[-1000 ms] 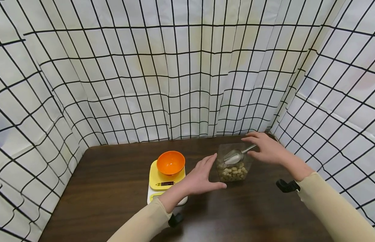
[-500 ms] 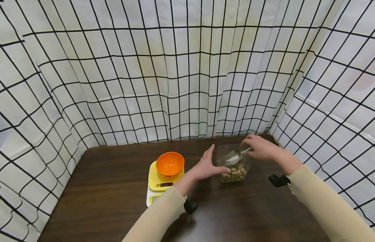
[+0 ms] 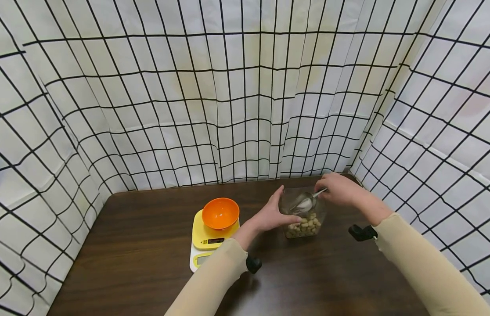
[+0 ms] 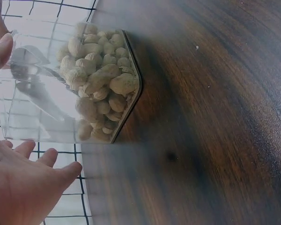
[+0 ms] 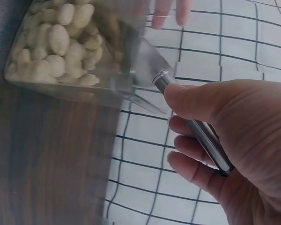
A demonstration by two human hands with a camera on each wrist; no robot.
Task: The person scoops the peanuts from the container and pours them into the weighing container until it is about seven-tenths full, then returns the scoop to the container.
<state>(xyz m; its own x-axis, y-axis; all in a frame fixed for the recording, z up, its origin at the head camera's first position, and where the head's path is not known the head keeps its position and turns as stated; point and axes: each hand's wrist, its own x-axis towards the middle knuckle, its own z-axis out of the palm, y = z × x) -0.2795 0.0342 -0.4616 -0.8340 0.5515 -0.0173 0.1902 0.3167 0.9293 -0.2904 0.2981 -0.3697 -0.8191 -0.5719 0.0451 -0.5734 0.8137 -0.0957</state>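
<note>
A clear plastic container [image 4: 42,129] stands at the back right of the table in the head view, its lower part filled with peanuts in their shells [image 4: 100,77]. Inside its upper part lies the bowl of a metal scoop [image 3: 306,204], tilted above the nuts. My right hand [image 3: 340,189] grips the scoop's handle [image 5: 210,143] between thumb and curled fingers. At the container's left side is my left hand [image 3: 270,216], fingers extended and spread, thumb across its front. In the left wrist view these fingers [image 4: 47,159] look straight beside the container wall.
Left of the container, an orange bowl [image 3: 221,213] sits on a yellow and white kitchen scale [image 3: 199,235], which my left sleeve [image 3: 213,272] partly covers. White curtains with black grid lines [image 3: 245,109] rise behind the dark wooden table [image 3: 142,237] and at both sides.
My right hand has closed round the scoop's handle. My left hand has moved right and forward to the container's side. The bowl and scale have stayed put.
</note>
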